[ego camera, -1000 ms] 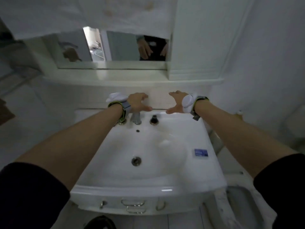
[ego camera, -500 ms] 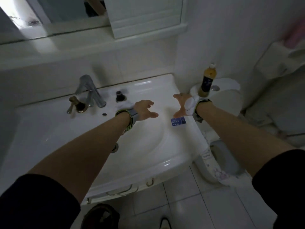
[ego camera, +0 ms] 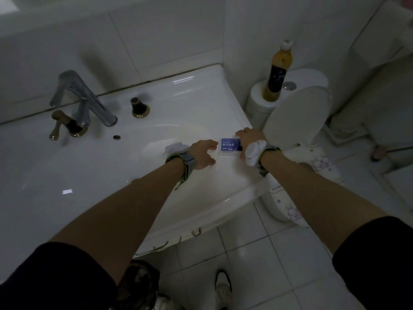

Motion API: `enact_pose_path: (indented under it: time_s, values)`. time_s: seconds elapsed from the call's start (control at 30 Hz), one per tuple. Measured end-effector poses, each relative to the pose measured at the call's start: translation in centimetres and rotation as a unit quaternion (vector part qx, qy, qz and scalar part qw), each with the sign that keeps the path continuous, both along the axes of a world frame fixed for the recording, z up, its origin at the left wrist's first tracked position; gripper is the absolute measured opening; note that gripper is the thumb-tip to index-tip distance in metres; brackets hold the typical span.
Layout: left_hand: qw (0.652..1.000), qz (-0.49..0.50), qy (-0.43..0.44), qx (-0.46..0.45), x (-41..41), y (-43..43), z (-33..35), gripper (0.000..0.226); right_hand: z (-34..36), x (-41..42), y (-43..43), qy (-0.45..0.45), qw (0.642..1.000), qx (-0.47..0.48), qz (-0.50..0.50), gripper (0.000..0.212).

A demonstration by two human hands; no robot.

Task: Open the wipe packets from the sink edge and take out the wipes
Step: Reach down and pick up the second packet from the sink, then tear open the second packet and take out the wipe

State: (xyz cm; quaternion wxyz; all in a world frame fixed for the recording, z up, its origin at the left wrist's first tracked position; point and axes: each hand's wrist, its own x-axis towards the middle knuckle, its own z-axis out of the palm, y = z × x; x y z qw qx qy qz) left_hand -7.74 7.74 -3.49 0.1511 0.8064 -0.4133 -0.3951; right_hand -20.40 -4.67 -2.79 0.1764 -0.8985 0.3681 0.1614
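The wipe packet (ego camera: 231, 147) lies flat on the right rim of the white sink (ego camera: 125, 166), right of the frame's centre. Its face is dark blue with a paler border and a white band carrying a few characters, too small to read with certainty; a further line of small print below is illegible. The packet looks sealed and unwrinkled. The left hand (ego camera: 202, 154) hovers just left of it, its grip apart, fingers spread and empty, fingertips close to the packet's edge. The right hand (ego camera: 249, 137) reaches over the packet's right end, fingers loosely parted; whether they touch it cannot be told. A bottle (ego camera: 277, 71) with a dark label, its print unreadable, stands at upper right on the toilet tank (ego camera: 297, 81).
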Motion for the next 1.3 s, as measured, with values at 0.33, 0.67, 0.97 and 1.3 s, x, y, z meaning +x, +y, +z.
enact_pose_path:
  time_s: [0.33,0.67,0.97,1.3]
  values:
    - [0.996,0.053,0.027,-0.061,-0.5,0.3,2.8,0.064,4.2,-0.2,0.4,-0.009,0.999,0.046,0.027,0.046]
    - [0.969,0.17,-0.005,-0.181,4.6,4.3,14.1,0.039,15.5,5.0,4.1,-0.142,0.987,0.014,0.074,0.058]
    - [0.926,0.268,-0.009,-0.266,8.2,12.1,24.3,0.035,25.6,10.2,10.5,-0.264,0.953,-0.031,0.145,0.072]
    - [0.879,0.311,-0.046,-0.358,11.3,22.0,34.5,0.03,35.5,14.9,18.7,-0.376,0.905,-0.038,0.198,0.071]
